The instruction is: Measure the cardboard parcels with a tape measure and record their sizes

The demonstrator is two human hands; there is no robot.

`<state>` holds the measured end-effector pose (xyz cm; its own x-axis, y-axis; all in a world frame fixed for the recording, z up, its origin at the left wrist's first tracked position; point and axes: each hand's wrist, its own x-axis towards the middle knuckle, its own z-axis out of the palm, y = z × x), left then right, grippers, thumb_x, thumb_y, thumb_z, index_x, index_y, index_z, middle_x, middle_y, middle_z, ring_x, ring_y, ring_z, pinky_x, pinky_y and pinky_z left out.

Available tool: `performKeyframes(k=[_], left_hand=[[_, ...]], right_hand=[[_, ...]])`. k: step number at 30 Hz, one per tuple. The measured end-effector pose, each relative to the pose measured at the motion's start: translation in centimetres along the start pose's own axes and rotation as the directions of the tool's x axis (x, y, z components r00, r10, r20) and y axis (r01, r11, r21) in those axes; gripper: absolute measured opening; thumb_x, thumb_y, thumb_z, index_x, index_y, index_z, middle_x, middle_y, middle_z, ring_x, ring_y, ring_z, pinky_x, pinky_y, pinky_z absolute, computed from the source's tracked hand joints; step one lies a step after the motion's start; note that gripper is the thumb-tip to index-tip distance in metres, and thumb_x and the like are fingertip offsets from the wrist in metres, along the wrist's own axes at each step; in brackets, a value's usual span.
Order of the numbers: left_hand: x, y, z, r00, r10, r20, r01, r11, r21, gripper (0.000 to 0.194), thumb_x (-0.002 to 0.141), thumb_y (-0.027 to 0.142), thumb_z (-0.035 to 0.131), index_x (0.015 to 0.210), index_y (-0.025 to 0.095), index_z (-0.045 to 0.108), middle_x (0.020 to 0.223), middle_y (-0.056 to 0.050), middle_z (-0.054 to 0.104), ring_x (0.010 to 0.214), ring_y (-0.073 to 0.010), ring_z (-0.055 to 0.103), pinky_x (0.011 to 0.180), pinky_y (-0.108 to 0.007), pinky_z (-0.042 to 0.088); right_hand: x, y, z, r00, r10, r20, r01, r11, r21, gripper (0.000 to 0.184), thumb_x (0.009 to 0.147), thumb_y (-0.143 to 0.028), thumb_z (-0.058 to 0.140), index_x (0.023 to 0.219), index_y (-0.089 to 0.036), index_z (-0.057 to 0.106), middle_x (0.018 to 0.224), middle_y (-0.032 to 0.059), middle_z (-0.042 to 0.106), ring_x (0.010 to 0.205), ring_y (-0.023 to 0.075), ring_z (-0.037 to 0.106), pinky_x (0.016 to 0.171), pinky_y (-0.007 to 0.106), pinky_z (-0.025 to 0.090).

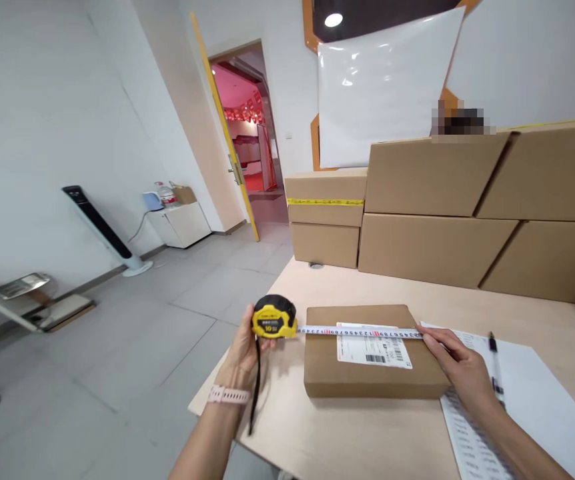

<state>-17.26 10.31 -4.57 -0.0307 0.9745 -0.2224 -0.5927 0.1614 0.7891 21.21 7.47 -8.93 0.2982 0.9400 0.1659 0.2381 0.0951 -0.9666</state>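
Note:
A yellow and black tape measure is gripped in my left hand, just off the left side of a small cardboard box. Its white blade runs out to the right across the box's top. At the box's right edge, the fingers of my right hand pinch the blade's end. A white shipping label with barcodes is stuck on the box top, partly under the blade. From the tape measure's case hangs a black wrist strap.
Printed paper sheets with a black pen on them lie to the right of the box. Large cardboard boxes are stacked along the table's far side. Behind the stack, part of a person shows, blurred. A yellow-edged door stands open.

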Motion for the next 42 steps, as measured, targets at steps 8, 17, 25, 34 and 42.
performKeyframes(k=[8,17,25,34,42], left_hand=[[-1.2,-2.2,0.3,0.99,0.129,-0.051,-0.129,0.992,0.018,0.041,0.065,0.051,0.076,0.075,0.013,0.065,0.057,-0.004,0.069,0.034,-0.0098,0.053,0.03,-0.018,0.04],[-3.4,-2.9,-1.0,0.988,0.152,0.024,-0.154,0.985,0.08,0.029,0.055,0.025,0.086,0.074,0.013,0.067,0.061,-0.001,0.066,0.046,-0.0093,0.054,0.042,-0.02,0.046],[-2.8,-2.4,-0.9,0.988,0.151,0.01,-0.151,0.983,0.1,0.032,0.053,0.025,0.086,0.078,0.015,0.069,0.064,0.001,0.068,0.048,-0.0086,0.055,0.042,-0.019,0.047],[-2.5,-2.3,-1.6,0.989,0.143,0.028,-0.146,0.976,0.164,0.029,0.052,0.015,0.085,0.074,0.013,0.067,0.062,0.001,0.064,0.048,-0.0078,0.052,0.042,-0.018,0.045],[-2.8,-2.4,-1.1,0.988,0.132,0.082,-0.146,0.972,0.182,0.026,0.051,0.015,0.085,0.07,0.013,0.067,0.06,0.0,0.065,0.048,-0.0085,0.054,0.045,-0.019,0.045]], right_hand=[[-0.5,0.3,-0.5,1.0,-0.012,0.005,0.013,0.997,-0.079,0.037,0.075,-0.055,0.062,0.098,-0.028,0.074,0.112,0.0021,0.065,0.109,0.0257,0.055,0.085,0.029,0.046],[-0.5,0.2,-0.1,0.999,0.045,0.01,-0.045,0.999,0.002,0.04,0.076,-0.054,0.062,0.104,-0.027,0.072,0.119,0.0021,0.064,0.113,0.0271,0.054,0.087,0.029,0.047],[-0.5,-0.1,-0.2,0.989,0.149,0.008,-0.148,0.976,0.162,0.04,0.07,-0.049,0.071,0.1,-0.024,0.074,0.111,0.0056,0.07,0.106,0.0286,0.059,0.082,0.032,0.051],[-0.8,0.1,-0.3,0.975,0.22,0.031,-0.222,0.952,0.209,0.038,0.067,-0.048,0.073,0.097,-0.024,0.074,0.11,0.0047,0.071,0.102,0.027,0.061,0.073,0.027,0.053],[-0.7,0.9,-0.4,0.969,0.245,0.015,-0.244,0.952,0.187,0.04,0.064,-0.05,0.074,0.097,-0.025,0.073,0.114,0.0025,0.069,0.108,0.0281,0.058,0.07,0.024,0.054]])
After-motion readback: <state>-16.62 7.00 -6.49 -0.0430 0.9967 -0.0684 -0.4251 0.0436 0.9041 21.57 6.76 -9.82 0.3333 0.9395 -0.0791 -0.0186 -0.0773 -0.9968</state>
